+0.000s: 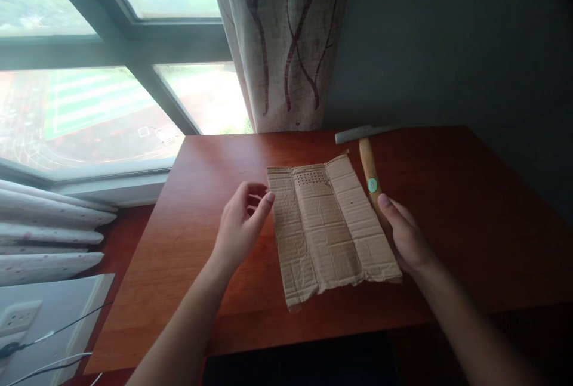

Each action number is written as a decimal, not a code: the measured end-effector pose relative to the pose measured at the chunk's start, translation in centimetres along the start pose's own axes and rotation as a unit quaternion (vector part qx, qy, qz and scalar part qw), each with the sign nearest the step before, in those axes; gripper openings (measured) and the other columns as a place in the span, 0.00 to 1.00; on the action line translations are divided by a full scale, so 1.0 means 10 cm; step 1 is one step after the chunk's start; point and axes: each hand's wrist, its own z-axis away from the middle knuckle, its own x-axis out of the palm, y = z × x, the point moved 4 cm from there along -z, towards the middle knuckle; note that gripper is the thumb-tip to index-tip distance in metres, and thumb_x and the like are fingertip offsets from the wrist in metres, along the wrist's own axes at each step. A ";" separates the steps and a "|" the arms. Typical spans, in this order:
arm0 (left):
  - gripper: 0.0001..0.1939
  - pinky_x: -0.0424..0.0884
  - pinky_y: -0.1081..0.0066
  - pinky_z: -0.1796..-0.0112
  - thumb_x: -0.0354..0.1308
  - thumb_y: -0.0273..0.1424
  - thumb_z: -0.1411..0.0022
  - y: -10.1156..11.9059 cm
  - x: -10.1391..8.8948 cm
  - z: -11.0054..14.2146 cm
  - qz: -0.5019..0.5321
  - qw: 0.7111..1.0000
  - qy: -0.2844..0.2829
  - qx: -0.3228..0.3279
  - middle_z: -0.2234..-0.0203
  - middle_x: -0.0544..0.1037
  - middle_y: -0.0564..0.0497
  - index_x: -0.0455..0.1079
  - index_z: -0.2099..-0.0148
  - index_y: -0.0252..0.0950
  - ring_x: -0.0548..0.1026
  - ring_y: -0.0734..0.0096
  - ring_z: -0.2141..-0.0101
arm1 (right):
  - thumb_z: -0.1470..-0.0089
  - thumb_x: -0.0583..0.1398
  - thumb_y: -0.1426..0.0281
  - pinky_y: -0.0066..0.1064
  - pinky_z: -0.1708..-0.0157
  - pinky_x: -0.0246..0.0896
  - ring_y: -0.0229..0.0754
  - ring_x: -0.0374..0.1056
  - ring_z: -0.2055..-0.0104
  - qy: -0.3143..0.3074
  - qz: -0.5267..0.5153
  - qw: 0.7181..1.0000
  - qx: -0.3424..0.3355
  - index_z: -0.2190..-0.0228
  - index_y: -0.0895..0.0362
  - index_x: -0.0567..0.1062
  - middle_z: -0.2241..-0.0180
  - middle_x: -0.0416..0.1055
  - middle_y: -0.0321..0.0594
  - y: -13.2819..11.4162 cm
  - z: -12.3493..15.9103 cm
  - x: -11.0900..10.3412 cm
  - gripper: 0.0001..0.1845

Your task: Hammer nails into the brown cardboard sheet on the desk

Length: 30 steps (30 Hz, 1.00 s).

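Note:
A creased piece of brown cardboard lies on the wooden table, with a block of small punched holes near its far edge and one lone hole in its right panel. My right hand is wrapped round the wooden handle of a hammer, just right of the cardboard; its metal head points away from me. At the cardboard's left edge is my left hand, fingers curled and thumb drawn close to the index finger. Whatever may be between those fingertips is too small to make out.
The reddish-brown table extends around the cardboard on all sides. Behind it hangs a patterned curtain beside a large window. At lower left, a wall socket and cables sit near the table's edge.

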 end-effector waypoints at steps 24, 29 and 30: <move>0.18 0.65 0.48 0.46 0.50 0.36 0.27 0.55 0.59 0.22 -0.369 0.866 -0.130 0.312 0.38 0.73 0.44 0.72 0.40 0.38 0.69 0.49 0.40 | 0.51 0.71 0.49 0.22 0.90 0.47 0.28 0.52 0.86 0.063 -0.028 0.985 -0.159 0.73 0.54 0.69 0.80 0.65 0.28 -0.19 -0.78 -0.02 0.25; 0.19 0.65 0.48 0.44 0.50 0.35 0.27 0.50 0.58 0.21 -0.335 0.882 -0.130 0.306 0.36 0.72 0.44 0.71 0.39 0.38 0.67 0.48 0.38 | 0.46 0.69 0.52 0.23 0.89 0.48 0.29 0.53 0.85 0.114 0.003 0.972 -0.207 0.75 0.54 0.67 0.81 0.64 0.28 -0.09 -0.85 -0.11 0.23; 0.19 0.65 0.48 0.44 0.51 0.36 0.27 0.49 0.57 0.21 -0.329 0.884 -0.130 0.305 0.36 0.72 0.44 0.71 0.39 0.37 0.67 0.48 0.38 | 0.46 0.69 0.53 0.23 0.89 0.49 0.29 0.54 0.85 0.120 0.013 0.968 -0.218 0.75 0.54 0.67 0.81 0.64 0.28 -0.09 -0.84 -0.13 0.23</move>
